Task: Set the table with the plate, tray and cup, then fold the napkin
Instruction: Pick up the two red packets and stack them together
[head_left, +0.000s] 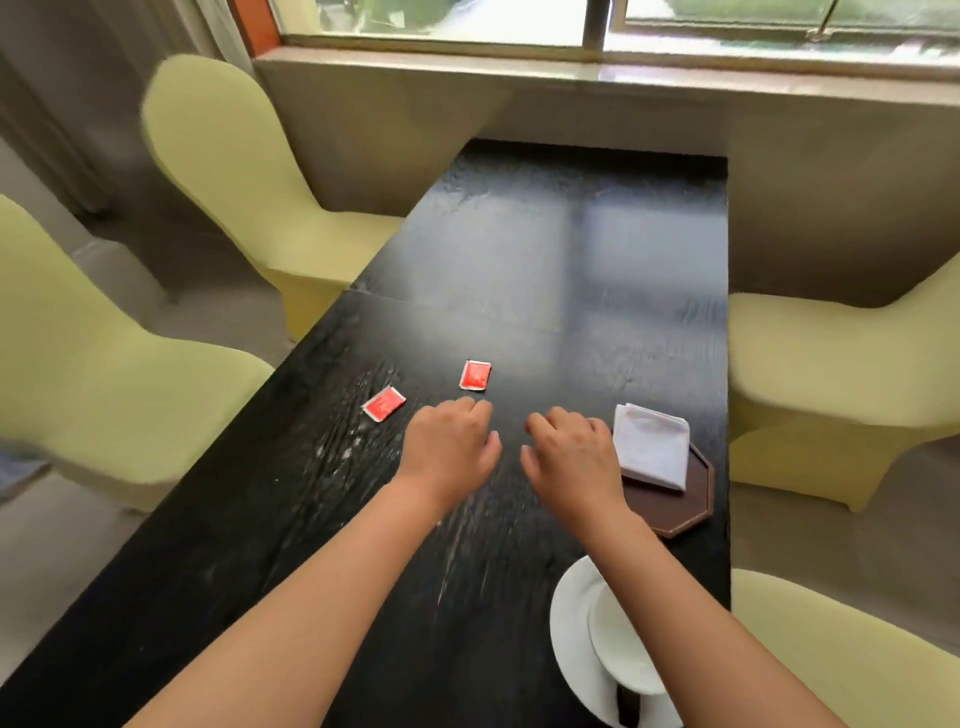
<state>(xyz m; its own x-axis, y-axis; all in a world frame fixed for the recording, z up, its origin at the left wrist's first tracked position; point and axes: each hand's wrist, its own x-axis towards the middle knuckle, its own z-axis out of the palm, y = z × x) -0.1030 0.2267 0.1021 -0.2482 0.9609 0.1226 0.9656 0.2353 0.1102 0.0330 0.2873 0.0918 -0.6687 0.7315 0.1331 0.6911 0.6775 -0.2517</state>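
A folded white napkin (652, 446) lies on a dark brown octagonal tray (684, 506) near the table's right edge. A white plate (574, 644) with a smaller white dish or cup (623, 654) on it sits at the front right, partly hidden under my right forearm. My left hand (451, 448) and my right hand (571, 457) hover side by side over the middle of the black table (519, 260). Their fingers hang loosely curled and hold nothing. My right hand is just left of the napkin.
Two red sachets (383, 403) (475, 375) lie on the table beyond my left hand. Yellow-green covered chairs (234, 171) stand along both long sides. A window sill and wall close off the far end.
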